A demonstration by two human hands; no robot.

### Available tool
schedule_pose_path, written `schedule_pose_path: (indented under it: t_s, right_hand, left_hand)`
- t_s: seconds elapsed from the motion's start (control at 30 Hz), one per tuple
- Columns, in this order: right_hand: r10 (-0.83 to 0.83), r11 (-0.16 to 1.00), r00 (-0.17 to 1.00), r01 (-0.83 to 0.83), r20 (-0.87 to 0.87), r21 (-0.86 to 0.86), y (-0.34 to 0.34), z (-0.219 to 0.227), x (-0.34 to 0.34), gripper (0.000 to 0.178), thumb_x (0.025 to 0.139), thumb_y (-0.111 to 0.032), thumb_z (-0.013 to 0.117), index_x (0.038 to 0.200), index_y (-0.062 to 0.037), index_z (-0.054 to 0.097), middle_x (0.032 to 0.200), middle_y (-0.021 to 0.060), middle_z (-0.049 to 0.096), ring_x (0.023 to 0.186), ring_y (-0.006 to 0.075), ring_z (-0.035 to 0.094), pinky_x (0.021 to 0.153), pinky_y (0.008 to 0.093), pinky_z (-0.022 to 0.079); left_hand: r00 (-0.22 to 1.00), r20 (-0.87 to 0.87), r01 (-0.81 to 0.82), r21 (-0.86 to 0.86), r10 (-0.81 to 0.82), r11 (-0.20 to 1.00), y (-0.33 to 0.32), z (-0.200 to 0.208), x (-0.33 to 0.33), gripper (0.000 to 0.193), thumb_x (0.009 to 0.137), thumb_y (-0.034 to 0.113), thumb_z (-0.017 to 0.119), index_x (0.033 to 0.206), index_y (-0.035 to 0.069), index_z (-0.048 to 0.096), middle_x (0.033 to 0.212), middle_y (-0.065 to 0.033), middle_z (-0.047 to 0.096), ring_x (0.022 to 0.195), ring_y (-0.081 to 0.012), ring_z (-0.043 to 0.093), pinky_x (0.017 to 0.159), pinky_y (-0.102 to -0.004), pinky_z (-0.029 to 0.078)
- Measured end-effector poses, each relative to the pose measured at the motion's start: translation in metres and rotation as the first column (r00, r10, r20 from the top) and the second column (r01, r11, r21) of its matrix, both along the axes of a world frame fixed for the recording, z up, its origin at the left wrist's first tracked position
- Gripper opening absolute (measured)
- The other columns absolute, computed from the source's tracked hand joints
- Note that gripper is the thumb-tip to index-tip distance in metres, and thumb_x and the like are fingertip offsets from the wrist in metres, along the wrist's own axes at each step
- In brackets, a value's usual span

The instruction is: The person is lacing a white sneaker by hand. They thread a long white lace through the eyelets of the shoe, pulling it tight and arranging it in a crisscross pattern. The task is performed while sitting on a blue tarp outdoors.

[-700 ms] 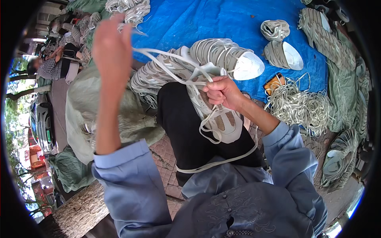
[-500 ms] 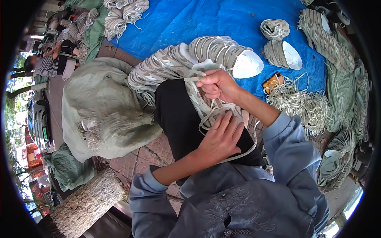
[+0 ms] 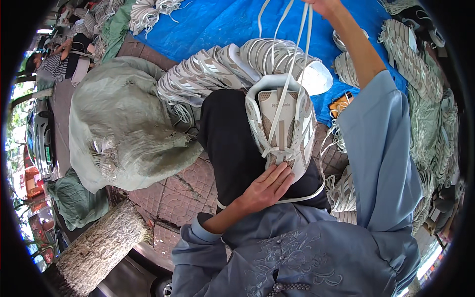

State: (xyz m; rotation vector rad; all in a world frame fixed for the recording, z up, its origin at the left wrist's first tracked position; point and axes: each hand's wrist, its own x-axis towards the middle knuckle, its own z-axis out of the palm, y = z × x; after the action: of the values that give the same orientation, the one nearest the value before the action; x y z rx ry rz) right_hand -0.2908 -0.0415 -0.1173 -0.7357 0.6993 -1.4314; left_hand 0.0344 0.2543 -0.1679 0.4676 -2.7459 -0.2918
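On my lap lies a beige and white shoe upper (image 3: 307, 128), its toe toward me and its tongue facing up. My left hand (image 3: 267, 187) rests open on its toe, fingers flat and close together below the lowest eyelets. At the top edge of the view my right hand (image 3: 321, 6), partly cut off, grips a pale shoelace (image 3: 292, 64). Lace strands run taut from that hand down to the eyelets near the toe. A thin white cord (image 3: 303, 199) crosses my black trousers beside the upper.
Beyond my knees a curved row of stacked shoe uppers (image 3: 208, 72) borders a blue tarp (image 3: 217, 22). A large grey-green sack (image 3: 123, 123) stands at left, near a tree trunk (image 3: 106, 247). More stacked uppers (image 3: 413, 54) lie at right. A person (image 3: 54, 62) sits at far left.
My right hand has risen far up and away from the upper, drawing the lace strands out long. My left hand has shifted slightly down and still lies on the toe.
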Motion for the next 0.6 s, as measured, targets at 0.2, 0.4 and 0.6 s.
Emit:
schedule_pose_path:
  t_s: [0.2, 0.4, 0.6]
  right_hand:
    - [0.041, 0.999, 0.995, -0.040, -0.096, 0.011, 0.040, 0.005, 0.007, 0.018, 0.085, -0.015, 0.049, 0.080, 0.0026, 0.052, 0.045, -0.0048, 0.033, 0.033, 0.0042, 0.023, 0.032, 0.0197, 0.019]
    - [0.090, 0.990, 0.988, -0.075, -0.125, 0.117, 0.064, 0.013, 0.040, 0.016, 0.083, -0.011, 0.052, 0.081, 0.0045, 0.053, 0.046, -0.0034, 0.034, 0.035, 0.0049, 0.024, 0.034, 0.0202, 0.019]
    - [0.042, 0.998, 0.907, -0.057, -0.420, -0.023, 0.087, 0.013, 0.040, 0.025, 0.086, -0.021, 0.051, 0.085, 0.0034, 0.056, 0.047, -0.0060, 0.031, 0.038, 0.0023, 0.021, 0.036, 0.0195, 0.017]
  left_hand:
    - [0.883, -0.228, -0.318, 0.351, 0.410, 0.881, -0.027, 0.026, -0.011, 0.036, 0.068, 0.010, 0.066, 0.099, 0.000, 0.051, 0.098, -0.0140, 0.054, 0.095, -0.0283, 0.053, 0.079, -0.0382, 0.046]
    - [0.785, -0.135, -0.534, 0.345, 0.604, 0.772, -0.035, 0.004, -0.025, 0.020, 0.065, -0.001, 0.063, 0.082, 0.002, 0.053, 0.073, -0.0108, 0.054, 0.062, -0.0261, 0.054, 0.055, -0.0326, 0.046]
    - [0.584, -0.121, -0.527, 0.695, 0.803, 0.488, -0.036, 0.012, -0.026, 0.011, 0.071, -0.004, 0.058, 0.081, 0.001, 0.055, 0.071, -0.0090, 0.055, 0.058, -0.0160, 0.054, 0.052, -0.0262, 0.045]
